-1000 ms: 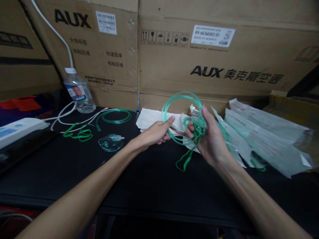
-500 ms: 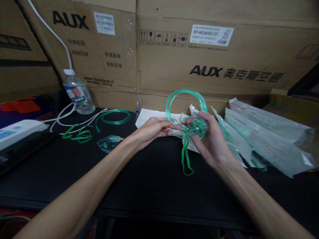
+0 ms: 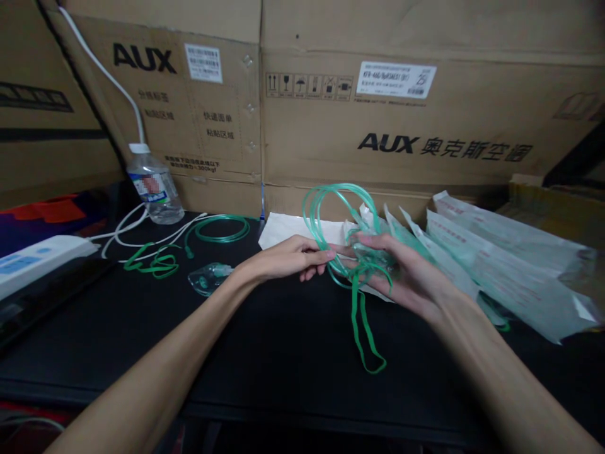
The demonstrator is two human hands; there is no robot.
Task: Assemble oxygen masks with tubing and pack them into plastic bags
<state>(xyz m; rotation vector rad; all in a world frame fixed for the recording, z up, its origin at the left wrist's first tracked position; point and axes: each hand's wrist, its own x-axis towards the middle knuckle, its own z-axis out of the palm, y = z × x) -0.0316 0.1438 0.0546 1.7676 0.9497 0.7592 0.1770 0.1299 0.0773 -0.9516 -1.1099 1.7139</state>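
Observation:
Over the black table point(image 3: 265, 353) both my hands hold one oxygen mask set. My left hand point(image 3: 288, 260) pinches the coiled green tubing point(image 3: 326, 205), which loops up above my fingers. My right hand point(image 3: 401, 277) cradles the clear mask point(image 3: 371, 251) in its curled fingers. A green elastic strap point(image 3: 363, 331) hangs from the mask down to the tabletop. A second clear mask point(image 3: 208, 277) lies on the table left of my left forearm, with its green tubing coil point(image 3: 222, 228) and green strap point(image 3: 154, 265) beyond it.
Sealed plastic pouches point(image 3: 501, 265) are stacked at the right, white paper point(image 3: 293, 228) lies behind my hands. A water bottle point(image 3: 154, 186), white cables point(image 3: 127, 230) and a white device point(image 3: 33, 258) sit at the left. AUX cardboard boxes point(image 3: 406, 126) wall off the back.
My hands have dropped lower and my right hand has tipped flatter. The green strap has unfolded and hangs longer, reaching the table. The tubing coil has shifted slightly left.

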